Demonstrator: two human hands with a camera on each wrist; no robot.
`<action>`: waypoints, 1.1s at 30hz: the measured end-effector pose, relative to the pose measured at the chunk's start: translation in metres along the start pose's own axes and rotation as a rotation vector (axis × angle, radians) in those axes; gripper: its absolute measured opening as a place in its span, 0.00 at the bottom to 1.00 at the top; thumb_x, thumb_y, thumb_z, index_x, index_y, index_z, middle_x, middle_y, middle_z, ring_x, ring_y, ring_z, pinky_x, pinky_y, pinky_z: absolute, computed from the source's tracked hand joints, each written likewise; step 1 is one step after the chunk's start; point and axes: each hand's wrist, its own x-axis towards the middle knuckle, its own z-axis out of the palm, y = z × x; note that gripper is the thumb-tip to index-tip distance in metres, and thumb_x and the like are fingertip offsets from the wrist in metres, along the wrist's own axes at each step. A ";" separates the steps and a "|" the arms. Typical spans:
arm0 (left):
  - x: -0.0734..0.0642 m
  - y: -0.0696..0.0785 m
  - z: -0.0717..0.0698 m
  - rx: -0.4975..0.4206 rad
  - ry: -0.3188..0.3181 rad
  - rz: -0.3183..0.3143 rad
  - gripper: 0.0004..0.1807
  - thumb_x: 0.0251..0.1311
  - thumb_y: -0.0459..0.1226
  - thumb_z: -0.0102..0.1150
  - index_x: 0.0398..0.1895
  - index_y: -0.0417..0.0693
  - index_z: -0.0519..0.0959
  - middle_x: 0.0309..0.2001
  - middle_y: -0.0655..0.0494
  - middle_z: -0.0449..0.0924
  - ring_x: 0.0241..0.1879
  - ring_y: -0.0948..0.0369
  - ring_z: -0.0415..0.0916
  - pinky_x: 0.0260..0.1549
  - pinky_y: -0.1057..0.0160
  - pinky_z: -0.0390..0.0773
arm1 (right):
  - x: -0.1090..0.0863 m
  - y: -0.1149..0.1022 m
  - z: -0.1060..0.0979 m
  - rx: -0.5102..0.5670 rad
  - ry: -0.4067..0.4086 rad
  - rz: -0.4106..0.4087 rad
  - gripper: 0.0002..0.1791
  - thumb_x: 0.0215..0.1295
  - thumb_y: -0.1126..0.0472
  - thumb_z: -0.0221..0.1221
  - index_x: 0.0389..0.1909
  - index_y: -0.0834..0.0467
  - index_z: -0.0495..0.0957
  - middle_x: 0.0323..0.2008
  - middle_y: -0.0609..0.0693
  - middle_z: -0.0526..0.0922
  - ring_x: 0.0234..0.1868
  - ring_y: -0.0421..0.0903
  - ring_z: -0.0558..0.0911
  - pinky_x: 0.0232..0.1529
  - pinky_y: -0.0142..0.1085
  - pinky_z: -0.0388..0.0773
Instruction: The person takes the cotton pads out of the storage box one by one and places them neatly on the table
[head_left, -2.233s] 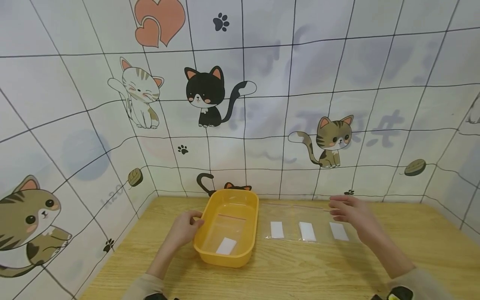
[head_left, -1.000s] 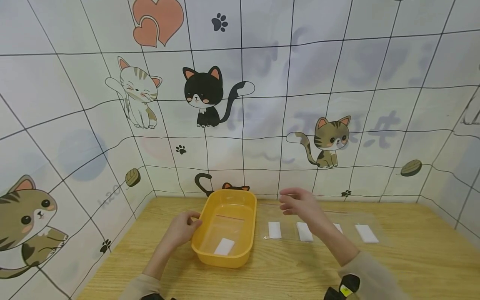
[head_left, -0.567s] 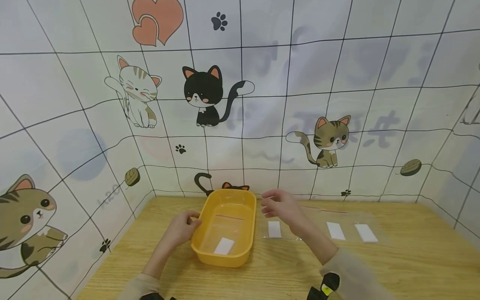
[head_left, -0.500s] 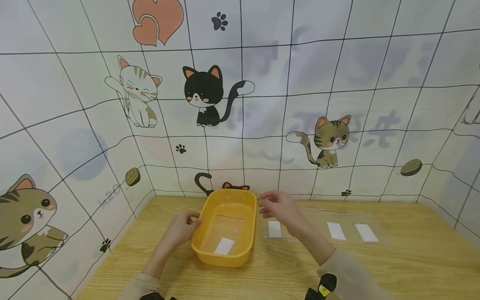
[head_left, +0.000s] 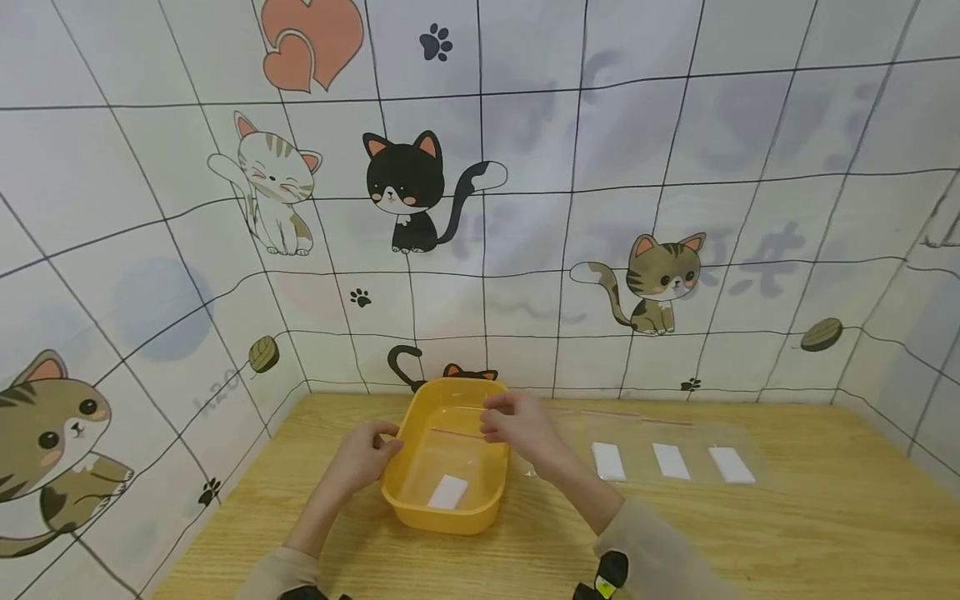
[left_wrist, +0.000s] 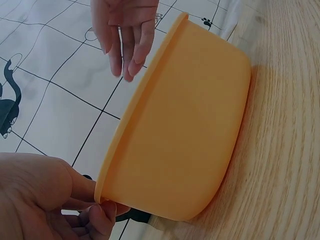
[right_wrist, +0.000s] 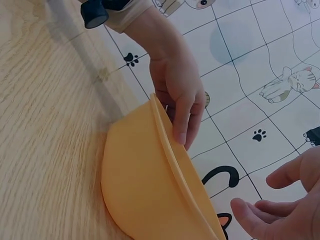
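Observation:
A yellow plastic basin (head_left: 444, 522) stands on the table, holding a clear zip bag (head_left: 461, 454) with a white rectangle (head_left: 448, 492) in it. My left hand (head_left: 362, 458) grips the basin's left rim; the left wrist view shows its thumb and fingers around the basin edge (left_wrist: 165, 55). Over the right rim hovers my right hand (head_left: 525, 429), fingers loosely bent. In the right wrist view, a gap shows between the right thumb and fingers (right_wrist: 250, 215), with nothing held there.
Several clear zip bags lie in a row right of the basin, with white rectangles (head_left: 608, 461) inside; my right hand and forearm hide part of the nearest one. A cat-print wall covering (head_left: 525, 292) rises behind the wooden table (head_left: 825, 517).
My right hand has moved left, from above the bags at the right to over the basin's right rim. My left hand keeps its grip, and the basin stays in place.

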 end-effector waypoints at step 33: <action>0.002 -0.002 0.000 0.001 -0.001 0.013 0.11 0.66 0.30 0.61 0.49 0.33 0.83 0.22 0.51 0.75 0.20 0.60 0.70 0.20 0.63 0.72 | 0.012 0.021 0.060 -0.112 0.059 0.259 0.50 0.59 0.63 0.59 0.75 0.76 0.41 0.73 0.74 0.54 0.73 0.67 0.58 0.70 0.60 0.56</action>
